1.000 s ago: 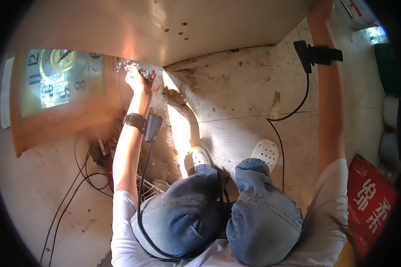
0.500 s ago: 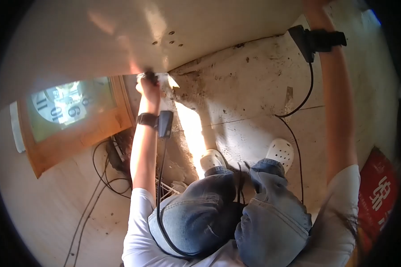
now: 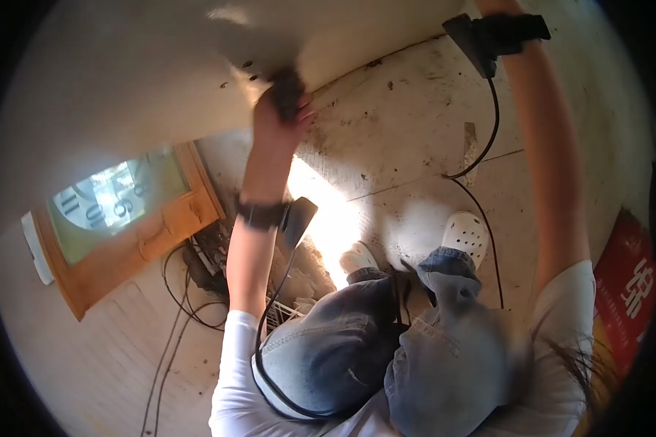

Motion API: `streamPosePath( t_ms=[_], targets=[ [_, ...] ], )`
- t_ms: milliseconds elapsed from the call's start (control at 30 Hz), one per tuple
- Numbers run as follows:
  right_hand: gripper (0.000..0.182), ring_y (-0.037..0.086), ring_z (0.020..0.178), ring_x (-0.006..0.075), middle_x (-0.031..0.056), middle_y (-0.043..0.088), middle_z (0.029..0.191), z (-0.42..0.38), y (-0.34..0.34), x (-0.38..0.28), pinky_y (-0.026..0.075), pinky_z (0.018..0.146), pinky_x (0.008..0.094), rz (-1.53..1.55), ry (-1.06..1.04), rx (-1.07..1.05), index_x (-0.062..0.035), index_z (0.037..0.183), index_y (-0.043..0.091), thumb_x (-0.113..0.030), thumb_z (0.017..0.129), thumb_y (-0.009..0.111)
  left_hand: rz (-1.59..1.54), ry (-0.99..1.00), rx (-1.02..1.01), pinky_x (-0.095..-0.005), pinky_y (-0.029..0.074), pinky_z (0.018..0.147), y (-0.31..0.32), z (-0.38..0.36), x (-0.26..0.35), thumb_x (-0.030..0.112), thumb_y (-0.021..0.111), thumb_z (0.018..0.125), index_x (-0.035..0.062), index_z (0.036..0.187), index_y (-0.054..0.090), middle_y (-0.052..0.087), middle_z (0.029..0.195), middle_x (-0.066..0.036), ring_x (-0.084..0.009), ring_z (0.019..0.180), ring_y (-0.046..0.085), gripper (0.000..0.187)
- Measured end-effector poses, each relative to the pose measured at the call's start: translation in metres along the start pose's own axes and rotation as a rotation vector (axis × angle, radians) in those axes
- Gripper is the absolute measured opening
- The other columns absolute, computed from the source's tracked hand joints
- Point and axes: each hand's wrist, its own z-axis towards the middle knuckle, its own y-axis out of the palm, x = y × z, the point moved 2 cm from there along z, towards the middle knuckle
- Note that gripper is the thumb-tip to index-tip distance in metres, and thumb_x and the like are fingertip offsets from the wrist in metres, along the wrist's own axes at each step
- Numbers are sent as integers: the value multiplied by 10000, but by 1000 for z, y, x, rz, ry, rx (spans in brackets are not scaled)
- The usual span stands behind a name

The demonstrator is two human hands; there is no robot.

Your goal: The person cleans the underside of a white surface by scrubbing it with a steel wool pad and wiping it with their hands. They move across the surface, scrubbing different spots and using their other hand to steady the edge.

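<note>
My left hand (image 3: 277, 124) is closed around a dark, fuzzy-looking wad (image 3: 287, 91), too blurred to name more exactly. It presses or hovers at the lower part of a large pale smooth panel (image 3: 146, 80), beside a few small dark screws or holes (image 3: 248, 67). A black strap with a small box (image 3: 270, 216) sits on my left wrist. My right arm (image 3: 547, 138) reaches up past the top edge; a similar black strap (image 3: 514, 34) circles its wrist, and the hand itself is out of the picture.
A wood-framed clock (image 3: 146, 237) leans at the left near the panel. Black cables (image 3: 171, 349) run along the floor and from both straps. My white clogs (image 3: 465, 237) stand on the stained floor (image 3: 393, 131). A red printed sheet (image 3: 627, 291) lies at the right.
My left hand has moved up and right along the panel with the dark wad, close to the screws. My right arm has shifted slightly up and left. The view has tilted a little.
</note>
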Motion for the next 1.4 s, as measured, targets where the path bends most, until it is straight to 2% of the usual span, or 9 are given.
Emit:
streamPosePath(
  t_ms=[233,333,500,633,733,900,1167,1200,1400],
  targets=[
    [325,515,986,192,77,567,1011,-28,-25,17,401,817,313,-63,73,53,2,1065,533,-253,875,466,-18,-228,34,-272,302,435,-27,30,8,194,354,852,34,939,468,513,785,-101,-168,551,437,215],
    [323,516,984,192,77,567,1009,-19,-33,15,401,815,313,-79,58,58,2,1063,534,-252,875,466,58,-161,167,-275,324,470,-70,56,-1,191,342,855,18,976,463,514,835,-122,-173,604,445,243],
    [321,517,981,192,77,568,1006,-15,-51,20,402,813,313,-130,68,81,2,1060,535,-251,874,466,128,148,-89,-276,336,512,30,-16,9,157,332,849,-19,1018,450,504,859,-162,-184,602,432,271],
    [320,518,978,193,77,569,1004,-20,-45,26,403,812,312,-138,86,73,3,1057,536,-250,874,466,-110,-144,-10,-273,333,493,-35,34,2,152,330,860,-17,998,447,512,835,-152,-182,579,429,248],
    [319,519,976,193,77,569,1003,-19,-45,28,403,811,312,-149,90,74,3,1055,537,-250,874,467,27,-85,143,-266,326,483,-97,69,-9,164,339,866,-19,995,441,521,807,-144,-179,564,426,246],
    [317,520,973,193,77,570,1000,-16,-50,36,404,809,312,-190,101,87,3,1052,538,-249,873,467,331,306,-81,-262,336,489,7,-11,7,140,348,861,-14,1025,439,532,811,-151,-180,577,445,243],
    [314,522,968,194,77,572,995,-21,-51,38,406,806,311,-219,117,82,3,1047,540,-247,872,468,31,-24,305,-250,320,471,-79,56,-10,130,354,837,-13,993,457,526,829,-142,-186,586,447,236],
    [313,523,967,194,77,572,995,-18,-53,38,406,805,311,-224,111,86,3,1046,540,-247,872,468,10,-25,93,-259,352,477,-65,51,-13,127,356,848,-3,972,466,527,818,-141,-191,590,457,211],
    [311,524,964,195,77,573,992,-2,-62,36,407,803,310,-282,87,81,3,1043,541,-246,871,468,407,395,-53,-248,384,388,24,-21,14,145,354,894,-35,965,465,547,796,-126,-166,517,508,224]
  ],
)
